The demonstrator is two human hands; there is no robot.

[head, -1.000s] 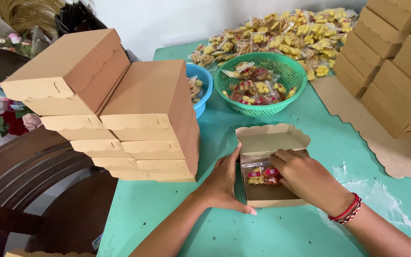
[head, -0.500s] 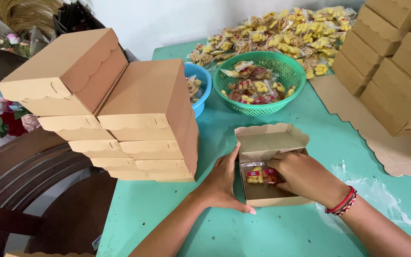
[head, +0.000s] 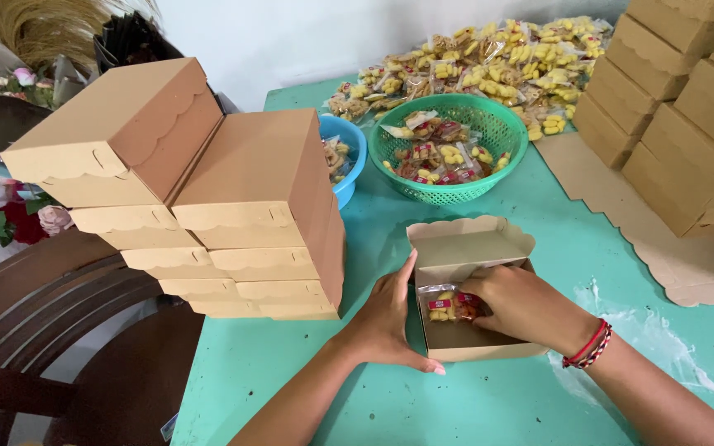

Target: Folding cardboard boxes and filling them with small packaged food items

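Note:
An open brown cardboard box point(head: 477, 248) with a scalloped lid stands on the green table near me. My left hand point(head: 388, 318) presses flat against the box's left wall, fingers together, thumb along the front. My right hand point(head: 522, 304) reaches down into the box, its fingers on a clear snack packet point(head: 448, 305) with yellow pieces and a red label lying on the box floor. A red and dark bracelet point(head: 587, 347) circles my right wrist.
Two leaning stacks of closed brown boxes point(head: 241, 198) stand at the left. A green basket point(head: 449, 147) and a blue bowl point(head: 349, 157) hold snack packets; a heap of packets point(head: 497, 58) lies behind. More boxes point(head: 679, 116) and flat cardboard point(head: 687, 264) sit right. A dark chair point(head: 59, 330) is at the left.
My right hand has slid a little lower and deeper into the box over the packet. My left hand has stayed against the box's side.

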